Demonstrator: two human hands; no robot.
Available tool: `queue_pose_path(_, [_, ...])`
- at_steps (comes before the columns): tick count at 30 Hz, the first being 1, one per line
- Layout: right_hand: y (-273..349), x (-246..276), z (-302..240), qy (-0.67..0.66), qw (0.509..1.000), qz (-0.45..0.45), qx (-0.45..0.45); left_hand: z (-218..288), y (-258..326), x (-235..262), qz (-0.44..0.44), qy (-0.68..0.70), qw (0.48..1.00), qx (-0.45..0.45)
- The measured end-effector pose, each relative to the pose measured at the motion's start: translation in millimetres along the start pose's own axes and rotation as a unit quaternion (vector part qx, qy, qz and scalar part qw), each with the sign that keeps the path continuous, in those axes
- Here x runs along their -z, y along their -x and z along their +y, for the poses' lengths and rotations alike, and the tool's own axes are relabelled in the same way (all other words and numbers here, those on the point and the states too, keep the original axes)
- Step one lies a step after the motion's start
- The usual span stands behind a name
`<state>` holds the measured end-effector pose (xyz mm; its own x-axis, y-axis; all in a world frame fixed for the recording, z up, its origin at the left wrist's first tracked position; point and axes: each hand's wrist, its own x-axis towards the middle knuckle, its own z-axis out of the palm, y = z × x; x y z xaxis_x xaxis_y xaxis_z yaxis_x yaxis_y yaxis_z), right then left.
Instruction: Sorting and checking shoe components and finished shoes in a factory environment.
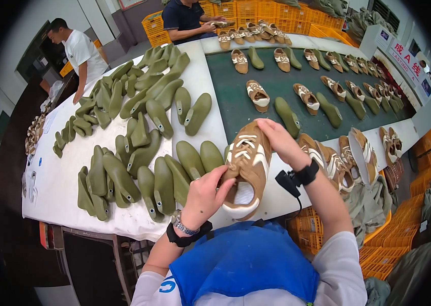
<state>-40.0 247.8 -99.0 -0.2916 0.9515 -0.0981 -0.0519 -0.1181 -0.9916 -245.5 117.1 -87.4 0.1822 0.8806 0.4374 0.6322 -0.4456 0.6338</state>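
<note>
Two hands were closed on one tan shoe [246, 168], which was held above the near edge of the desk [68, 173], opening toward the camera. The left hand [204, 196] was wrapped around the heel side, thumb laid at the collar, its grip shut on the upper. The right hand [280, 141] was curled over the toe end, fingers pinched on the top of the shoe. Just beside the shoe on the left, olive lasts [144, 168] were spread in loose heaps across the white cover. To the right, finished shoes [338, 163] were stacked close together at the desk's edge. Farther off, a green belt [276, 84] was seen carrying shoes and lasts in spaced pairs. At the far end, two people [80, 51] were bent over the work, with orange crates [256, 10] behind them.
</note>
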Motion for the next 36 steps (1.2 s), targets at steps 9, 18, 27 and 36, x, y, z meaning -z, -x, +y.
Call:
queue_pose_path(9, [115.3,0.6,-9.2,0.403,0.853,0.089,0.32,37.2,-18.3,-50.0,0.064,-0.183,0.976,-0.097])
queue_pose_path(18, [113.5,36.6,1.9,0.258,0.875,0.194,0.361,76.3,-49.1,-68.5,0.074,-0.12,0.99,-0.021])
queue_pose_path(27, [116.9,60.4,-3.9,0.282,0.845,0.206,0.405,92.4,-67.1,-84.0,-0.02,-0.038,0.991,-0.125])
queue_pose_path(36, [106.5,79.9,2.6,0.162,0.926,0.159,0.302,60.2,-62.9,-84.3,-0.123,0.057,0.981,-0.141])
